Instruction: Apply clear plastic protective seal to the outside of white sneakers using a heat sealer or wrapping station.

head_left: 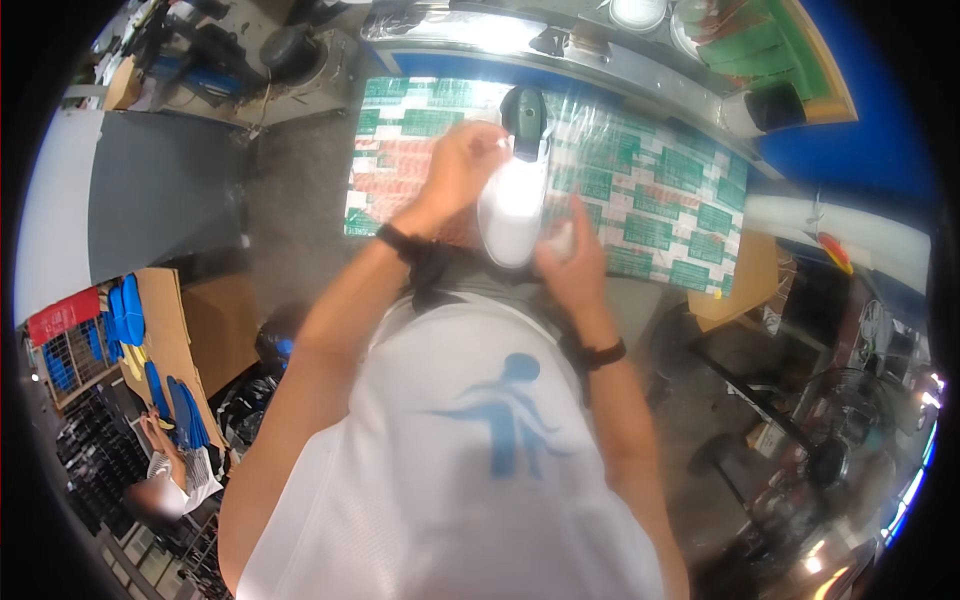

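Over a green-and-white printed sheet (pixel 650 200), a glossy white, elongated shoe-like piece (pixel 513 215) with a dark green rounded end (pixel 526 115) is sitting between both hands. The left hand (pixel 462 172) is bunching its fingers beside the dark end, pinch unclear; the right hand (pixel 577 265) is spreading thumb and forefinger, its grip impossible to tell.

Table (pixel 690 215) | green-white-red printed covering (pixel 430 122) | clear, glossy film (pixel 585 125) on top

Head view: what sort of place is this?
Likely a footwear workshop: a white shoe-shaped piece at upper middle, blue sole-shaped pieces at left, and another person at lower left.
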The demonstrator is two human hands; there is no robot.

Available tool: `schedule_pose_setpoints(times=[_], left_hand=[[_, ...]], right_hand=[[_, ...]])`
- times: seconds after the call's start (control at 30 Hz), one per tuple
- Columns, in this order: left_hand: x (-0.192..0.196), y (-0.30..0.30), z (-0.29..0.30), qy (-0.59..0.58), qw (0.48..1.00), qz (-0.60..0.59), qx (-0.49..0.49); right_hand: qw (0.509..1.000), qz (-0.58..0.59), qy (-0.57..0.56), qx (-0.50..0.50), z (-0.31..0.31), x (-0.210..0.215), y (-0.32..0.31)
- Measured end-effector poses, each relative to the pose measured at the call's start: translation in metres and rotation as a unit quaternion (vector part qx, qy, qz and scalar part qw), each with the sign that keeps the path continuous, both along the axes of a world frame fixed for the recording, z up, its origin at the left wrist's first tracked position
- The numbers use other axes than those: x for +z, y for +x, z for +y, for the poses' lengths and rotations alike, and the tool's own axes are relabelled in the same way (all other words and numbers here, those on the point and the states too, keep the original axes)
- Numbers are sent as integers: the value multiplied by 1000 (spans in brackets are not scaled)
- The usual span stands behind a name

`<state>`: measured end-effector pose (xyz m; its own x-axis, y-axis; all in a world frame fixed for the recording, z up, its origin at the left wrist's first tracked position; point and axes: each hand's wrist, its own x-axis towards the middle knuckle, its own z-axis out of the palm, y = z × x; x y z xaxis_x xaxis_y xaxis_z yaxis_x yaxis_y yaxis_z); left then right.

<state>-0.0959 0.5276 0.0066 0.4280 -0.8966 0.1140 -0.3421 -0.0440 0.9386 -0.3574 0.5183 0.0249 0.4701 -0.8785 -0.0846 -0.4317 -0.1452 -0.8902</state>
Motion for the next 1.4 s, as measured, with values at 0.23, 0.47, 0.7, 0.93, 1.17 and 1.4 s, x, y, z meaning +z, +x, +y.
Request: schedule_pose_setpoints(times=[0.23,0.47,0.7,0.93,1.17,1.4], left_hand=[[0,-10,-3,142,983,80,89],[8,-20,1,115,911,387,81],[27,-33,14,76,752,655,7],[51,-45,4,85,732,675,48],[105,-59,28,58,765,633,-108],[129,34,-64,-263,864,429,-17]], right_hand=[[963,37,-243,107,-10,36,40],[988,39,-135,65,-10,18,20],[981,-94,159,-50,2,-12,3],[988,-62,137,-29,8,-43,15],[999,-32,1,-21,12,-68,25],[997,55,-51,-14,14,-18,35]])
